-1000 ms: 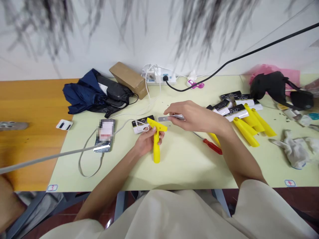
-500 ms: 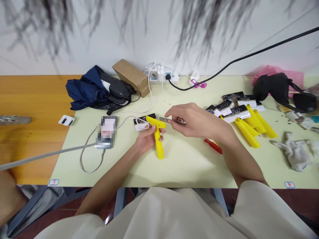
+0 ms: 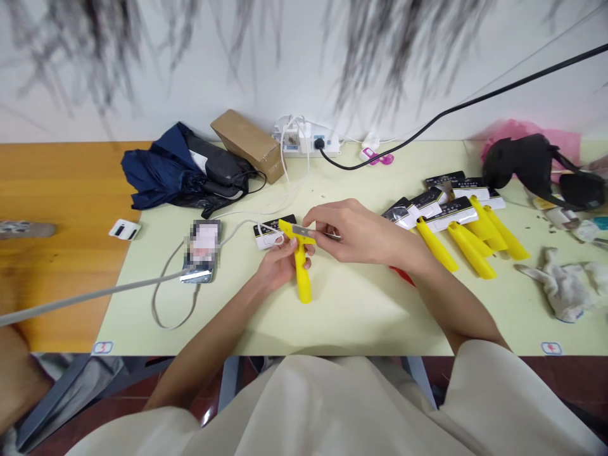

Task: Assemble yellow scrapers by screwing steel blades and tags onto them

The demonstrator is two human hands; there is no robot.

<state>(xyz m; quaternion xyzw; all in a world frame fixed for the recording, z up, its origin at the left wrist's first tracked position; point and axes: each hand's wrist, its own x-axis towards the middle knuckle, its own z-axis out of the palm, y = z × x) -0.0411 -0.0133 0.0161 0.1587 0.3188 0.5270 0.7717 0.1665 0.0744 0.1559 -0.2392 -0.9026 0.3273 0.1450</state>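
My left hand (image 3: pixel 279 265) is wrapped round a yellow T-shaped scraper (image 3: pixel 303 278) near its neck, head up and handle pointing toward me. Pinched between the thumb and fingers of my right hand (image 3: pixel 349 231) is a flat metal blade (image 3: pixel 301 230). The blade lies across the front of the scraper's head; whether it rests flat against it I cannot tell. Behind my left hand is a black-and-white printed card (image 3: pixel 270 235) with a white cable over it. A red tool handle (image 3: pixel 403 275) shows partly under my right forearm.
Several yellow scraper handles (image 3: pixel 470 250) and printed cards (image 3: pixel 451 212) lie to the right, near a black strapped item (image 3: pixel 517 164) and a crumpled white glove (image 3: pixel 563 285). Leftward are a phone (image 3: pixel 202 250) with cables and a folded umbrella (image 3: pixel 161 168). A power strip (image 3: pixel 304 142) stands behind.
My right hand has moved left, bringing the blade from beside the scraper's head to across it. My left hand and the scraper have stayed nearly still.
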